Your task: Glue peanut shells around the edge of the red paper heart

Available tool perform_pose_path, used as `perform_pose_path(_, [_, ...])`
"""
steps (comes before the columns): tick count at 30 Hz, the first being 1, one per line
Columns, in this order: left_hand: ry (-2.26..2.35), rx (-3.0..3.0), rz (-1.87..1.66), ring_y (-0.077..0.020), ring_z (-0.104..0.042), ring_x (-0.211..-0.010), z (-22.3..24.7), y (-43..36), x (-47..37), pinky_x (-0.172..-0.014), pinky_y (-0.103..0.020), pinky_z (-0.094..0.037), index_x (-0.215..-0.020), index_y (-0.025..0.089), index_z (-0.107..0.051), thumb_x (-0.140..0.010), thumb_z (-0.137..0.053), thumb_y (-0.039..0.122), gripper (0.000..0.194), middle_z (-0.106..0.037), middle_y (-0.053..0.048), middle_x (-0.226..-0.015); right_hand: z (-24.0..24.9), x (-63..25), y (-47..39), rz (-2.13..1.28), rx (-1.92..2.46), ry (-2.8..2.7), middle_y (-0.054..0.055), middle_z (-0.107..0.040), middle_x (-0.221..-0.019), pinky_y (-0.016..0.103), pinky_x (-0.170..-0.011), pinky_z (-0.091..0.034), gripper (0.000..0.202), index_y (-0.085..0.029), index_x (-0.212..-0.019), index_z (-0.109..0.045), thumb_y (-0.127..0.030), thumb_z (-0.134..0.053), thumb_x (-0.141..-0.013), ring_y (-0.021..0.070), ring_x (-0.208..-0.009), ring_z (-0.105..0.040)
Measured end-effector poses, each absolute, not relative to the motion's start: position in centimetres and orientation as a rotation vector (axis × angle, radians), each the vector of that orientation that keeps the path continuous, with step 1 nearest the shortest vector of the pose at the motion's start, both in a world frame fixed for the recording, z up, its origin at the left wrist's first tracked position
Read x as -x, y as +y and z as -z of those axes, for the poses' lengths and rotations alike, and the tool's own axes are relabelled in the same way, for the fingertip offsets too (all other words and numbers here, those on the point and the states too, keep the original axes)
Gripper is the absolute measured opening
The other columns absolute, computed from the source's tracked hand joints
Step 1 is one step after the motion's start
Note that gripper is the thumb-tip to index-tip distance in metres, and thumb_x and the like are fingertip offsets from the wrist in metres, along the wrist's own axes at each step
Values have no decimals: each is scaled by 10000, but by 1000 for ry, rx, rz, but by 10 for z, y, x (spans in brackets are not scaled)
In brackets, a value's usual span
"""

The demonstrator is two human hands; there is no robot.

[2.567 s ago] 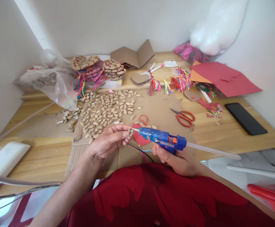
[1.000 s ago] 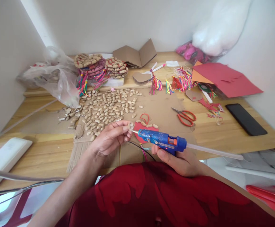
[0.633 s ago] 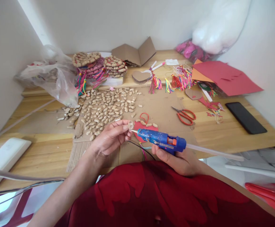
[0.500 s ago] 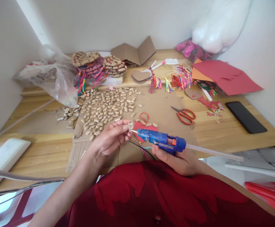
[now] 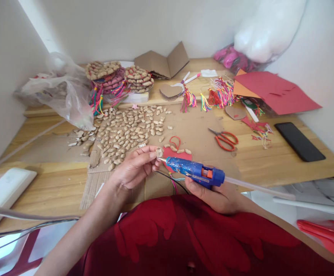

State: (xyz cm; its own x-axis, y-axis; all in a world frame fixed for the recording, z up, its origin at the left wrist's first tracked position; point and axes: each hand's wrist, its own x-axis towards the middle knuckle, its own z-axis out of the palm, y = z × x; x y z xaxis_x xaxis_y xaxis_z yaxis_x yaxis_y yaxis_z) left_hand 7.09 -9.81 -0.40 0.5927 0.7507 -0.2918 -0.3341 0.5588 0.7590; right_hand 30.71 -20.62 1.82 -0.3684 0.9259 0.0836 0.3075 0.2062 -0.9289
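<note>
Between the thumb and fingers of my left hand (image 5: 136,166) is a peanut shell (image 5: 159,152). My right hand (image 5: 215,195) is wrapped round the handle of a blue glue gun (image 5: 188,168), its metal nozzle at the shell and a clear glue stick (image 5: 259,188) out of its back. Partly hidden behind the nozzle lies a red heart (image 5: 185,155) with several peanuts along its top edge and a red loop (image 5: 175,142) above. Many loose peanuts (image 5: 126,132) are spread on cardboard to the left.
Orange-handled scissors (image 5: 226,141) lie right of the heart, with a black phone (image 5: 299,142) farther right. Finished peanut pieces (image 5: 138,79), cardboard hearts (image 5: 170,91) and tassels (image 5: 223,92) line the back. A plastic bag (image 5: 69,99) is back left, a white power strip (image 5: 9,191) front left.
The camera view has shifted very slightly. Both hands keep nearly the same pose, with the nozzle still at the shell.
</note>
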Motion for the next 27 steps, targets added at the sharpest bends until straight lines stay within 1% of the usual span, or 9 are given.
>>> perform_pose_path(4, [672, -708, -686, -85, -623, -584, 5, -98, -71, -584, -173, -566, -792, 152, -773, -678, -988, 332, 303, -679, 6, -681, -18, -305, -208, -1162, 1153, -1776, -34, -532, -726, 274, -611, -411, 249, -224, -832, -564, -345, -581, -1049, 127, -636, -516])
perform_pose_path(9, [662, -696, -694, -82, -623, -591, 6, -98, -71, -584, -171, -566, -807, 155, -785, -684, -986, 325, 291, -684, 7, -695, -19, -305, -207, -1194, 1154, -1758, -27, -548, -731, 272, -624, -418, 258, -213, -828, -570, -351, -586, -1046, 125, -641, -519])
perform_pose_path(18, [655, -670, -699, -87, -621, -590, 7, -98, -71, -575, -175, -560, -792, 165, -786, -692, -982, 338, 281, -680, 6, -687, -19, -303, -208, -1166, 1145, -1742, -27, -564, -744, 257, -645, -435, 229, -212, -838, -591, -326, -605, -1036, 123, -664, -538])
perform_pose_path(24, [645, -685, -695, -95, -625, -598, 10, -98, -70, -588, -184, -560, -779, 170, -786, -712, -968, 353, 266, -674, 2, -682, -19, -302, -207, -1175, 1111, -1715, -34, -583, -789, 251, -684, -452, 157, -235, -897, -594, -292, -600, -1042, 125, -708, -553])
perform_pose_path(27, [647, -685, -691, -99, -622, -602, 11, -98, -70, -597, -191, -560, -764, 169, -777, -706, -969, 368, 283, -670, 0, -679, -19, -303, -207, -1176, 1103, -1722, -37, -562, -762, 255, -662, -445, 185, -236, -875, -584, -308, -596, -1044, 128, -690, -537])
